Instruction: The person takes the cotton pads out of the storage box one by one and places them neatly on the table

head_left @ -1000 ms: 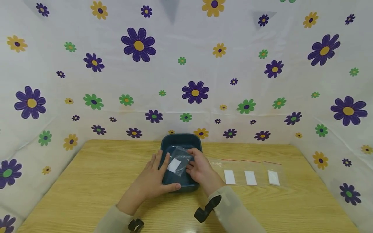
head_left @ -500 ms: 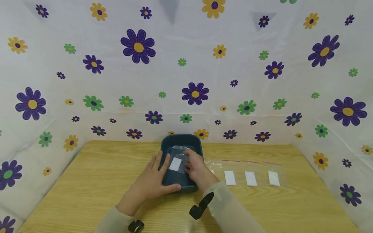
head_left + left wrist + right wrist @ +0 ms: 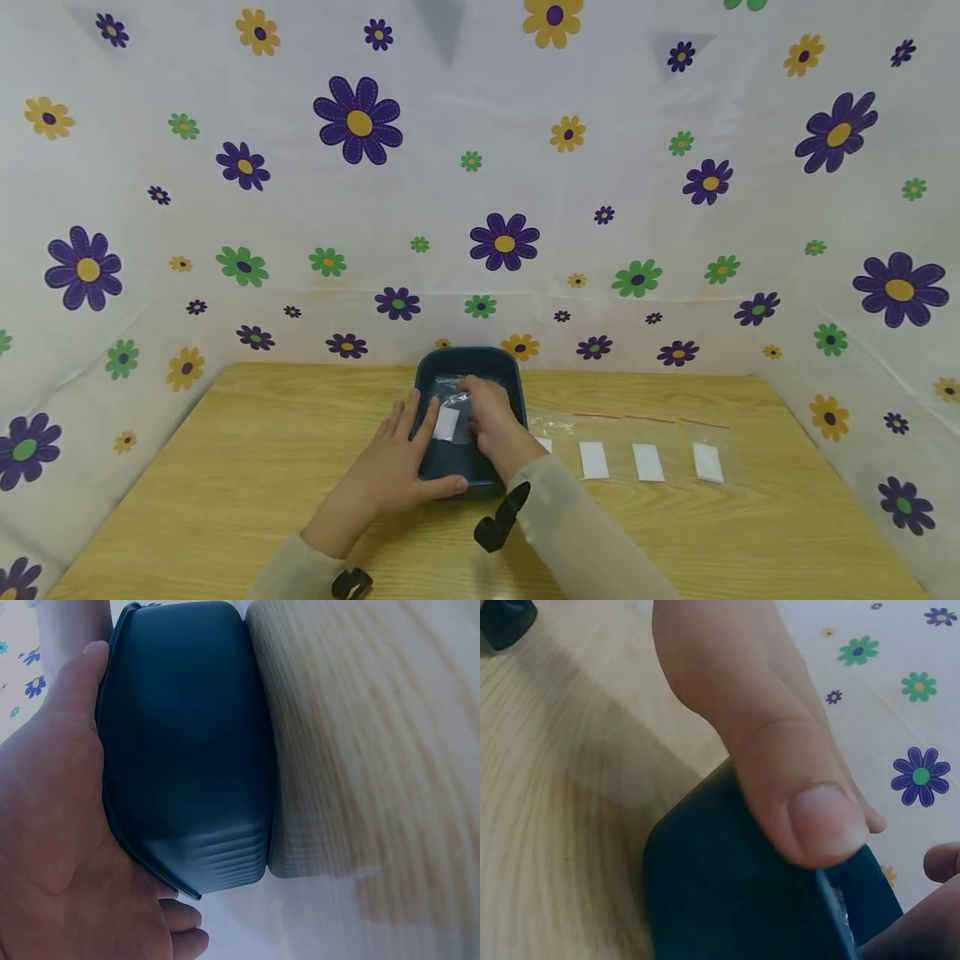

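Observation:
A dark teal plastic bin [image 3: 468, 358] stands on the wooden table. My left hand [image 3: 397, 471] rests on its left rim with straight fingers, the thumb along the near side. In the left wrist view, that hand [image 3: 67, 810] lies against the bin's wall [image 3: 187, 735]. A small clear plastic zip bag [image 3: 461, 408] holding a white card [image 3: 446, 423] is inside the bin. My right hand [image 3: 495, 421] reaches in from the right and grips the bag's right side; its fingertips are partly hidden. My left thumb [image 3: 821, 817] and part of my right hand [image 3: 922, 922] show in the right wrist view.
To the right of the bin, several clear zip bags lie in a row on the table, with white cards [image 3: 592, 460] inside and red strips [image 3: 647, 417] along the top of some. A white flower-print cloth [image 3: 420, 192] rises behind and at both sides of the table [image 3: 285, 450].
My right hand has moved left and lower into the bin, and the zip bag has shifted slightly left and lies flatter. My left hand has stayed on the rim.

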### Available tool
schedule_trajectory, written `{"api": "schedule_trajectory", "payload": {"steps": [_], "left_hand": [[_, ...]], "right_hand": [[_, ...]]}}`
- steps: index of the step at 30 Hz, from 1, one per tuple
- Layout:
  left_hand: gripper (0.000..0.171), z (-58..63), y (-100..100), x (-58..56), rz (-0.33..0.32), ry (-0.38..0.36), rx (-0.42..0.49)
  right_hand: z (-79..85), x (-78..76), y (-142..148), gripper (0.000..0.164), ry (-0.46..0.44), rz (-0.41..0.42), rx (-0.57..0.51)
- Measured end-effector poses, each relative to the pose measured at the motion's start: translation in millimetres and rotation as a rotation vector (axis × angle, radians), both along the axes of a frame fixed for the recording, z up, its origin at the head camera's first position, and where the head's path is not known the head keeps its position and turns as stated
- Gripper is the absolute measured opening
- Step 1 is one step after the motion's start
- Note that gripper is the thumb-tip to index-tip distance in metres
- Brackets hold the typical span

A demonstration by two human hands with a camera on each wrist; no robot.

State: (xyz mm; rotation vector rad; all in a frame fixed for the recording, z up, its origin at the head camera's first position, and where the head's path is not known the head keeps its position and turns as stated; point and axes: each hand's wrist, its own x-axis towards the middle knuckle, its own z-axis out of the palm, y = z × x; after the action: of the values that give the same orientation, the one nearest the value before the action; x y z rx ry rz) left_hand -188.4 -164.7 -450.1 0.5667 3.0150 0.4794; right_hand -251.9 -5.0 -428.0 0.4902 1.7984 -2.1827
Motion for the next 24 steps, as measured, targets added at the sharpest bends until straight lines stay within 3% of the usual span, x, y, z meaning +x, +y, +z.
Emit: {"api": "schedule_trajectory", "payload": {"steps": [6,11,14,20,24], "left_hand": [[0.118,-0.9,-2,0.9,0.003,0.001,0.007],[0.117,-1.3,-2,0.8,0.007,-0.011,0.004],[0.118,-1.0,-2,0.7,0.010,-0.014,0.003],[0.121,-0.4,-3,0.8,-0.004,-0.002,-0.007],[0.119,0.9,-3,0.4,-0.006,0.000,0.002]], "right_hand": [[-0.9,-6.0,-2,0.043,-0.162,0.094,-0.098],[-5.5,-6.4,0,0.029,-0.151,0.059,-0.069],[-8.4,-5.9,0,0.026,-0.085,0.065,0.024],[-17.2,-4.0,-3,0.028,0.171,0.100,0.275],[-13.2,-0.9,0,0.024,0.299,0.084,0.374]]}}
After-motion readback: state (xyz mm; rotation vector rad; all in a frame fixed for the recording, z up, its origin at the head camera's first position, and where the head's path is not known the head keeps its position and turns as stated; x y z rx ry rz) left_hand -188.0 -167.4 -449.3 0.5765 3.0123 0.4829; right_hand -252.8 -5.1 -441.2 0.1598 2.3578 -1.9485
